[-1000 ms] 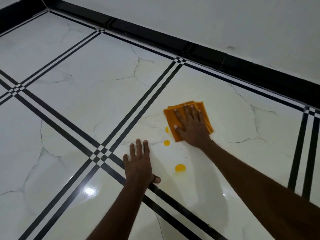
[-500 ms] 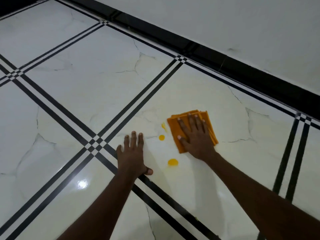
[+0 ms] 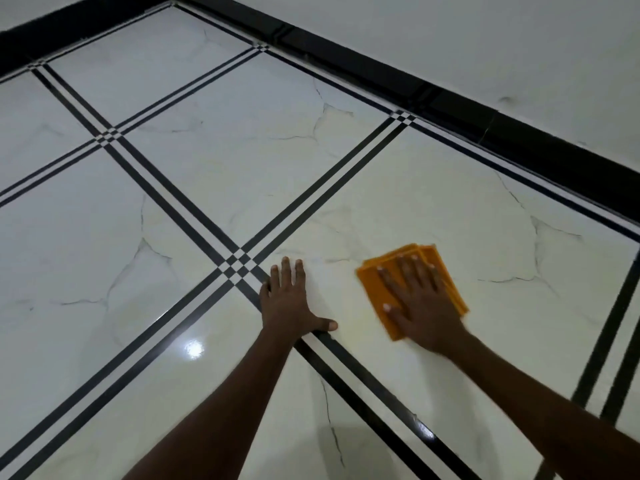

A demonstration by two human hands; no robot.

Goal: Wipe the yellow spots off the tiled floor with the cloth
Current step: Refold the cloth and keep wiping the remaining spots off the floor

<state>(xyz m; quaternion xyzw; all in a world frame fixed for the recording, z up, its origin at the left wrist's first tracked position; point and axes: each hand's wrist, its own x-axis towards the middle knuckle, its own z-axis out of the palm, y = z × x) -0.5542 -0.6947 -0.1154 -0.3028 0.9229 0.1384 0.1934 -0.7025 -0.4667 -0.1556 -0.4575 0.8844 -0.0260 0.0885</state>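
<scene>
An orange folded cloth point(image 3: 374, 285) lies flat on the white marble-look tiled floor point(image 3: 398, 202). My right hand point(image 3: 420, 303) presses down on the cloth with straight, spread fingers. My left hand point(image 3: 289, 299) rests flat on the floor to the left of the cloth, fingers straight, thumb out over a black stripe. No yellow spots show on the floor; only a faint yellowish smear point(image 3: 360, 317) lies between my hands. Whatever is under the cloth is hidden.
Double black stripes point(image 3: 194, 220) cross the floor in a grid. A black skirting point(image 3: 450, 109) runs along the white wall at the back and right. A bright light reflection point(image 3: 194, 348) glints on the tile left of my left forearm.
My right hand has slid the cloth toward me and left over where the yellow spots lay; the spots are no longer visible. My left hand stays planted. The camera view shifted.
</scene>
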